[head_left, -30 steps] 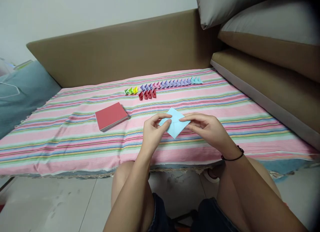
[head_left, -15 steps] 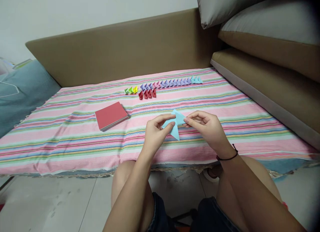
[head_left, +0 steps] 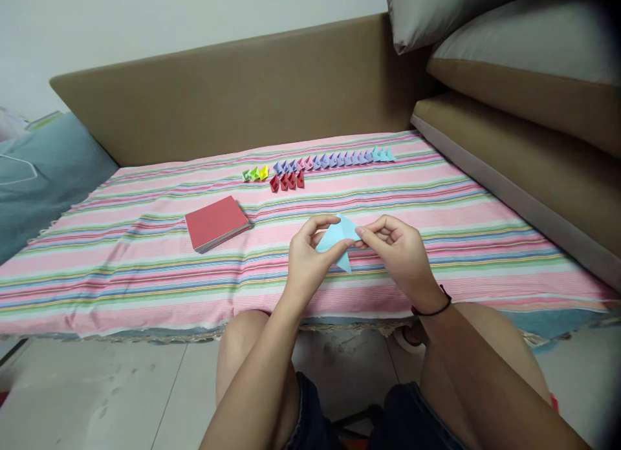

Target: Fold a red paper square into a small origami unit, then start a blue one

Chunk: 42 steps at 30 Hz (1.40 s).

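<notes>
A light blue paper (head_left: 336,239), folded into a narrow pointed shape, is held just above the striped cloth (head_left: 145,269). My left hand (head_left: 309,262) pinches its left side with thumb and fingers. On its right side my right hand (head_left: 398,251) pinches the upper edge, and the fingertips of both hands meet at the fold. A black band circles my right wrist. The paper's lower tip pokes out below my fingers.
A red-topped stack of paper sheets (head_left: 215,222) lies to the left. Farther back stands a row of small folded paper pieces (head_left: 320,163) in green, yellow, purple, pink and blue, with red ones in front. Brown sofa cushions (head_left: 514,152) rise on the right, a teal pillow (head_left: 43,172) on the left.
The blue paper went from an open diamond to a narrower folded shape. Both hands came closer together until the fingertips met at the fold.
</notes>
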### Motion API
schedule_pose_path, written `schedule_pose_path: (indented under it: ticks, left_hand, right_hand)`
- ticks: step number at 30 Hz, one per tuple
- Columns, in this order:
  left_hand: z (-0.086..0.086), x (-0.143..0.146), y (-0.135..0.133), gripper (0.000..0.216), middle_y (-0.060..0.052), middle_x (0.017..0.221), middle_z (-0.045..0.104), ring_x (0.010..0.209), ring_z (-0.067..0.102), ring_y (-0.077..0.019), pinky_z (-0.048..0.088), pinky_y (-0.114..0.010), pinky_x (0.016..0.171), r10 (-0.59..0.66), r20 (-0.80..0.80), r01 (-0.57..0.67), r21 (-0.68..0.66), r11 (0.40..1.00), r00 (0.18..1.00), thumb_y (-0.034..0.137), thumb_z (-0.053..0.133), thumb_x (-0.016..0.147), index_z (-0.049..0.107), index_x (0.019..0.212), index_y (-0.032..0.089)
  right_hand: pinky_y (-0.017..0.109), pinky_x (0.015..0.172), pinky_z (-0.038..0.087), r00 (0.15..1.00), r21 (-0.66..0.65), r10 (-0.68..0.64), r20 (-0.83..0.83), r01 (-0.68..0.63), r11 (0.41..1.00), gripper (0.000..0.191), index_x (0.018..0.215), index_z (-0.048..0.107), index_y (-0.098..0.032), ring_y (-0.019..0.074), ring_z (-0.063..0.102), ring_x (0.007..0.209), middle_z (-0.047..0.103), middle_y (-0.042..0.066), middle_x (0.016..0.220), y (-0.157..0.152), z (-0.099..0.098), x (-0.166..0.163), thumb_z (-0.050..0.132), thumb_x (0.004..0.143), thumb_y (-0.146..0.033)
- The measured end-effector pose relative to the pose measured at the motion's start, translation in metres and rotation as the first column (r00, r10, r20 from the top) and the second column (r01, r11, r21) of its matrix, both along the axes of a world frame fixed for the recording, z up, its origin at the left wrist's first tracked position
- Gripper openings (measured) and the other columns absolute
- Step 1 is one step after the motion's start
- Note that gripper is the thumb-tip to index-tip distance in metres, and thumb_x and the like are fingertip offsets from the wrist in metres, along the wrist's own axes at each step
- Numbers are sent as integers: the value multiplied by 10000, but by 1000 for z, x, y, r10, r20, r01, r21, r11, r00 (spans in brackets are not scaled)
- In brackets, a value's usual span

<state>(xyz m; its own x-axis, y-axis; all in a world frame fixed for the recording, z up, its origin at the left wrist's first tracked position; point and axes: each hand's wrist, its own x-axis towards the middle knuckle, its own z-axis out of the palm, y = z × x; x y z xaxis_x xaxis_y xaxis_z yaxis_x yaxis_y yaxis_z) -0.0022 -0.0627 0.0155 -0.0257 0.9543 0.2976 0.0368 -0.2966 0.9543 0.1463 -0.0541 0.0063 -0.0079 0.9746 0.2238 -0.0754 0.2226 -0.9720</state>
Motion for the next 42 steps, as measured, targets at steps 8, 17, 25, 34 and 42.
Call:
schedule_pose_path:
  ticks: [8,17,25,34,42]
  left_hand:
    - [0,2,-2,357,-13,789,642,709,621,-130,479,-215,615,41,126,-34,-57,998,991,283,724,691,559,992,186]
    - [3,-3,-1,209,-41,769,711,669,621,-155,482,-244,573,66,72,-57,-119,991,995,346,694,719,727,812,162]
    - [-1,-8,2,198,-42,748,723,660,629,-165,492,-259,581,87,86,-72,-165,984,993,335,743,664,744,763,164]
    - [-1,-8,2,202,-38,690,706,599,605,-151,459,-249,530,35,110,-12,-198,980,993,326,743,659,743,765,154]
    - [-2,-8,3,207,-14,594,652,506,512,-97,389,-222,476,73,130,-39,-249,968,989,345,738,658,730,703,143]
  right_hand:
    - [269,636,532,998,55,-20,55,17,998,208,708,567,-186,157,657,669,619,9,697,-4,-1,-4,687,751,-351]
    - [285,630,515,989,119,-37,143,20,993,191,736,599,-191,168,639,676,630,25,725,-6,-2,-2,673,763,-365]
    - [277,642,523,993,96,24,115,-35,995,163,751,594,-188,161,648,694,634,22,742,-6,0,0,671,775,-330]
    - [298,641,525,990,80,-1,143,-11,997,210,741,585,-183,165,623,686,624,21,718,-4,-2,0,681,755,-368]
    - [292,651,536,996,-71,84,-40,-87,994,265,821,570,-193,145,634,641,628,-10,670,0,-1,-4,730,696,-363]
